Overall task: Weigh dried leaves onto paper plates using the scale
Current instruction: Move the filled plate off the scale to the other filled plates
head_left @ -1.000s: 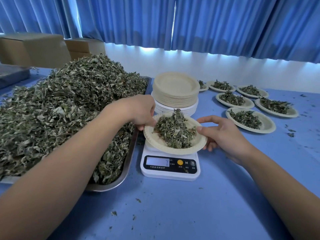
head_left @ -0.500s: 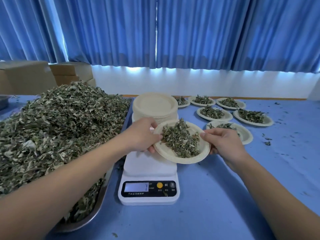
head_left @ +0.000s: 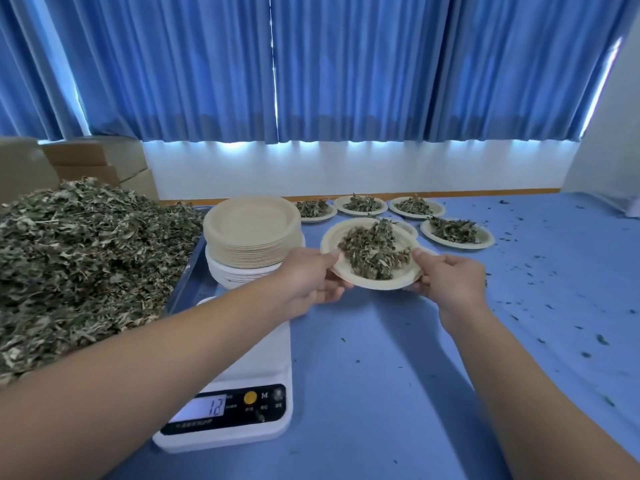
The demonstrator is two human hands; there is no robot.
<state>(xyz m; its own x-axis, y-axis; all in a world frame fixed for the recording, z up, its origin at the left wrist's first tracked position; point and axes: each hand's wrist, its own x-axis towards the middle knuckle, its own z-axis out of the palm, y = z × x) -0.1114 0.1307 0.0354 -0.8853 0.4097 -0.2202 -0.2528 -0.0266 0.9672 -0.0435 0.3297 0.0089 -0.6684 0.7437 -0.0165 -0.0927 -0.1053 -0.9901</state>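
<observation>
Dried leaves point(head_left: 375, 252) are lying heaped on a paper plate point(head_left: 332, 237) that both hands are grasping, the left hand point(head_left: 308, 275) pinching its left rim and the right hand point(head_left: 450, 277) pinching its right rim. The plate is being held above the blue desk point(head_left: 381, 375), beyond the scale point(head_left: 249, 358), beside the stack of empty plates point(head_left: 251, 223) and in front of other filled plates point(head_left: 457, 232).

left hand point(head_left: 308, 280) + right hand point(head_left: 450, 278) grip filled plate point(head_left: 346, 268) | beyond scale point(head_left: 242, 368) | display reads 12
</observation>
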